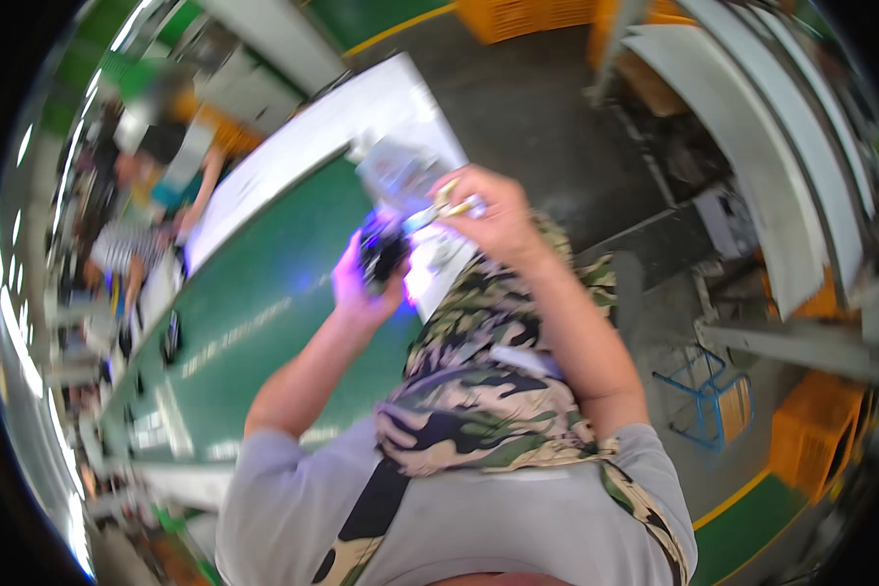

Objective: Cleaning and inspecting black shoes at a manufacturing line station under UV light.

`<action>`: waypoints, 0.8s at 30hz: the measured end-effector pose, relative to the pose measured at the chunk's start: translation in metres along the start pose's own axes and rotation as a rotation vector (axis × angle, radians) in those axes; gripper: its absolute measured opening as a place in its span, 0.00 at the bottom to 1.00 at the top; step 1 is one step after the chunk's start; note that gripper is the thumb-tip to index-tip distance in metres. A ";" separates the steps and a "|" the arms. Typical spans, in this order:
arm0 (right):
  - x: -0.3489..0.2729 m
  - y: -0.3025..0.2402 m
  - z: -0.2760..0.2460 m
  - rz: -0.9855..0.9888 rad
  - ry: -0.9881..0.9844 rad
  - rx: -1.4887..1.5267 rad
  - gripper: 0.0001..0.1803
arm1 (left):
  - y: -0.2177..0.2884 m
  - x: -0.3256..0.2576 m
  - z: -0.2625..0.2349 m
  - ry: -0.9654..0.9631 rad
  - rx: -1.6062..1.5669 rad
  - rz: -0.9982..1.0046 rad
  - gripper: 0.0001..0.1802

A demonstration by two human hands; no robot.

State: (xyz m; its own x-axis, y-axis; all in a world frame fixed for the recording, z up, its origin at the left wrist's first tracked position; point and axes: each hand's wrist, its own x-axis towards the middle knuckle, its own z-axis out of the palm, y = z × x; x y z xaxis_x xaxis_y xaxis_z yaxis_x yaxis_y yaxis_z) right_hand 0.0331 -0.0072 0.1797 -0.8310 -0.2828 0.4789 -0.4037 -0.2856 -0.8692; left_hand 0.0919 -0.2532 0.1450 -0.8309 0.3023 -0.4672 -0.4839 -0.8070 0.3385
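Observation:
My left hand [363, 293] is closed around a dark, glossy black part [382, 251], held above the green-topped table. Closed on a small hand tool with yellowish handles [445, 199], my right hand [498, 217] is just to the right of that part. The tool's pale tip points at the black part and seems to touch it; blur hides the exact contact and the tool's kind. Blue-violet light glows around the left fingers. Just beyond both hands, a clear plastic bag [393, 168] with indistinct contents lies on the table's white border.
The green tabletop [264, 322] stretches to the left, with a small black object [171, 337] on it. Co-workers, one in striped clothing [127, 246], are at the far left. A blue-framed stool [698, 400] and an orange crate [818, 430] stand to the right, below curved-looking white panels [742, 146].

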 end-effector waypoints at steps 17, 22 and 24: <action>-0.154 0.102 -0.169 0.150 1.091 0.523 0.12 | -0.082 0.132 0.245 -0.438 0.597 -0.033 0.23; -0.185 0.127 -0.186 0.197 1.116 0.541 0.14 | -0.148 0.194 0.378 -0.412 0.993 0.271 0.17; -0.183 0.129 -0.197 0.186 1.138 0.574 0.13 | -0.173 0.225 0.427 -0.468 1.089 0.380 0.17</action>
State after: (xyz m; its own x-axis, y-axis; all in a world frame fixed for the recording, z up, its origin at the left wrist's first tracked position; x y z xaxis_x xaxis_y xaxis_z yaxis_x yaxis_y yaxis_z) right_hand 0.0581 0.1884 -0.0446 -0.8280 0.4947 -0.2640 -0.2617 -0.7574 -0.5982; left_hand -0.1285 0.1711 0.3296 -0.8781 0.4736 0.0684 0.0180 -0.1101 0.9938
